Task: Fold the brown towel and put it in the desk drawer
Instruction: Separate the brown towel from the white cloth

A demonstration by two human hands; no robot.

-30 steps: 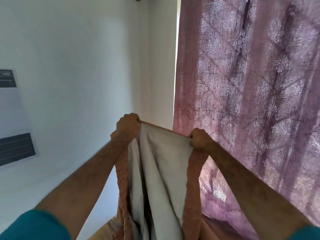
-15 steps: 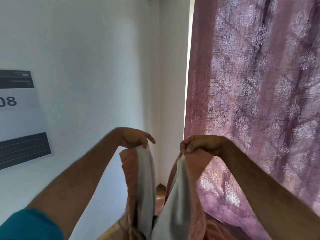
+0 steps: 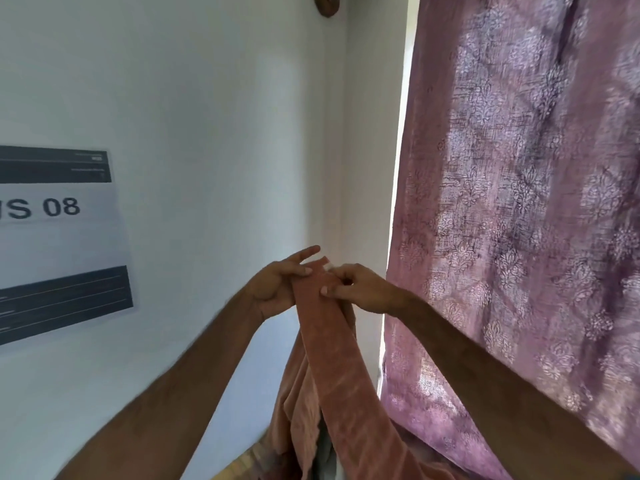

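The brown towel [image 3: 332,358] hangs in front of me as a long doubled strip, its top edge held up at chest height near the wall corner. My right hand [image 3: 360,289] pinches the top corners from the right. My left hand [image 3: 277,284] touches the same top edge from the left, thumb against the cloth and fingers spread out straight. The two hands meet at the towel's top. Its lower part drops out of view at the bottom. No desk or drawer is in view.
A purple patterned curtain [image 3: 519,220] hangs close on the right. A white wall with a printed sheet reading "08" [image 3: 59,237] is on the left. A strip of wooden surface [image 3: 242,465] shows at the bottom.
My hands came together from a spread hold, bringing the towel's two top corners into one. The pale inner side is now folded inside. The view tilted and moved left.
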